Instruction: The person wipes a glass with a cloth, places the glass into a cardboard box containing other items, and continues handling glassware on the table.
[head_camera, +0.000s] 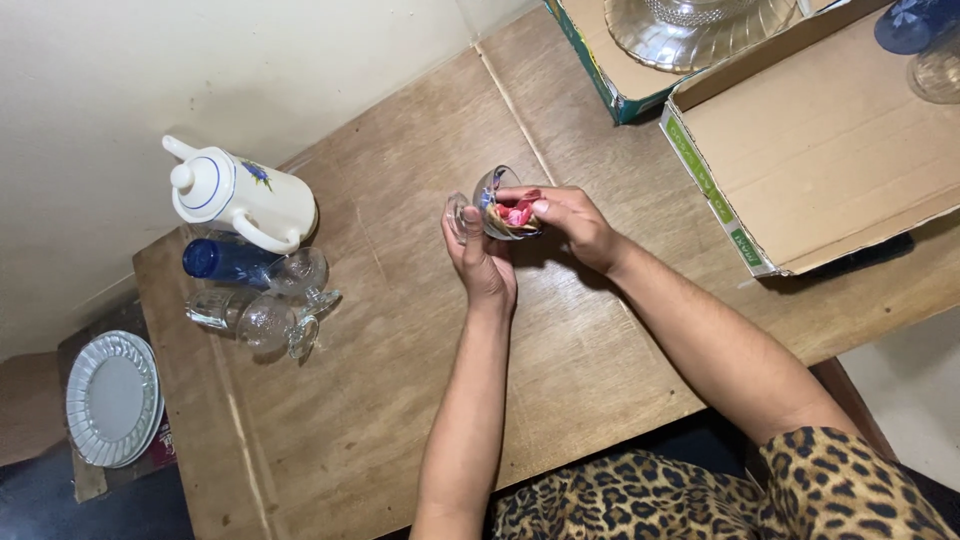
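**Glass held sideways over the table**

Head view: both hands meet just above the middle of the wooden table. The left hand is curled around the stem and foot of a clear glass, thumb pressed along it. The glass lies on its side, its long axis running roughly from 9 to 3 o'clock, foot toward 9, bowl toward 3. The right hand comes in from 3 o'clock, its fingers bunched and pinching a red-and-pale cloth stuffed into the bowl. The mouth of the glass is hidden by those fingers, and the cloth's pattern is too crumpled to make out.

At 9 o'clock of the hands, well apart, stands a white jug with a lid, tipped toward 10. Just below it lie a blue glass and two clear stemmed glasses, all on their sides. A stack of plates sits off the table's edge at 8 o'clock. At 1 to 2 o'clock two open cardboard boxes are cut off by the frame; one holds a glass dish, only partly seen.
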